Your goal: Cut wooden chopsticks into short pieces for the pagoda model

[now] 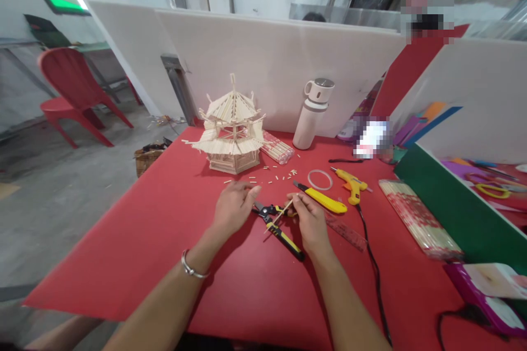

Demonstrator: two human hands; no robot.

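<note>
My right hand (310, 222) pinches a thin wooden stick (283, 213) that slants down to the left over black and yellow cutting pliers (280, 230) lying on the red table (164, 241). My left hand (234, 204), with a silver bracelet on its wrist, rests beside the pliers' jaws with fingers curled together; whether anything is in them I cannot make out. A pagoda model made of sticks (233, 129) stands behind the hands, with short cut stick pieces (272, 178) scattered in front of it.
A yellow utility knife (323, 198), tape ring (320, 179), yellow glue gun (349, 182) with black cord, red ruler (346, 232), and bundles of sticks (418, 218) lie to the right. A white bottle (310, 115) stands by the white partition. A red chair (69, 93) is off left.
</note>
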